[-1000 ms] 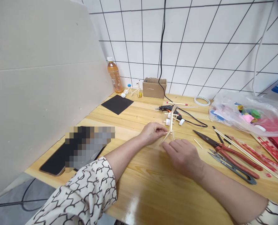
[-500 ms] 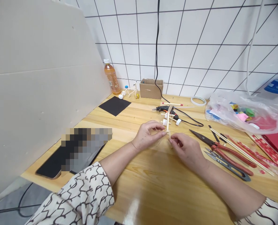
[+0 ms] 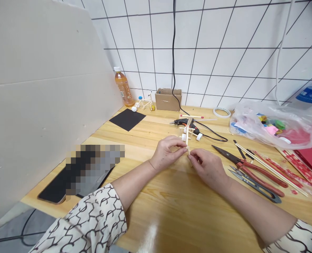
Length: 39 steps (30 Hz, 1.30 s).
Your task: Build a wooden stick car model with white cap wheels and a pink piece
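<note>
Both hands meet over the middle of the table at a small model made of pale sticks with white wheels (image 3: 187, 135). My left hand (image 3: 167, 151) pinches its near end between thumb and fingers. My right hand (image 3: 204, 163) pinches the same end from the right, its fingertips close to those of the left. The exact contact point is too small to make out. Just behind the model lies a black hot glue gun (image 3: 180, 122) with its cable. Another stick model with a blue top piece (image 3: 145, 103) stands at the back, near the bottle.
Red-handled pliers (image 3: 261, 175), thread snips (image 3: 253, 184) and chopsticks (image 3: 266, 165) lie to the right. Behind them sits a plastic bag (image 3: 300, 130) of colourful pieces. A cardboard box (image 3: 168, 100), tape roll (image 3: 221, 112), drink bottle (image 3: 124, 89) and black card (image 3: 127, 119) are at the back. Phones (image 3: 58, 186) lie left.
The whole view has shifted slightly. Both hands keep their pinch on the stick model, with almost no movement.
</note>
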Motion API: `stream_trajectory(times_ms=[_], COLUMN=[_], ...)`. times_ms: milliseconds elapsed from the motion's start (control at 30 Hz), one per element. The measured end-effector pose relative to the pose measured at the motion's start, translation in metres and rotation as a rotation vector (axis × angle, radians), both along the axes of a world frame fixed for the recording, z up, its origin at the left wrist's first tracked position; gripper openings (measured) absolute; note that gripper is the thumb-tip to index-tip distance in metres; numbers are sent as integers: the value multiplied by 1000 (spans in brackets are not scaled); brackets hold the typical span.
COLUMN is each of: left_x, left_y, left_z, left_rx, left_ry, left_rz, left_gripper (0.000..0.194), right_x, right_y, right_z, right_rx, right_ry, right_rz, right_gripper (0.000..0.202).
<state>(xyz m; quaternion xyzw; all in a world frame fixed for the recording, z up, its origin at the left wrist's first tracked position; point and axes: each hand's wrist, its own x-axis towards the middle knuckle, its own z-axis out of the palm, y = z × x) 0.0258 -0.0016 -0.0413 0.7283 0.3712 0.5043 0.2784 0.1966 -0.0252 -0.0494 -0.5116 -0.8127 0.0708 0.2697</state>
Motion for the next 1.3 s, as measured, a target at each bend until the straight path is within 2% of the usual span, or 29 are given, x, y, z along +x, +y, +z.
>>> stream_trajectory(times_ms=[567,1100,1300], left_x=[5,7,8], left_y=[0,-1,-4], left_z=[-5,-7,-6], left_rx=[41,-21,-106], left_ry=[-3,-36,-59], left_rz=[40,72,65], left_gripper=[4,3,16], right_x=[-3,-7,-7], right_y=[2,4,3], right_z=[-2,-3,-2], right_rx=[29,-5,-19], right_ry=[-21,-5,16], right_rz=[27,14,1], right_gripper=[20,23,21])
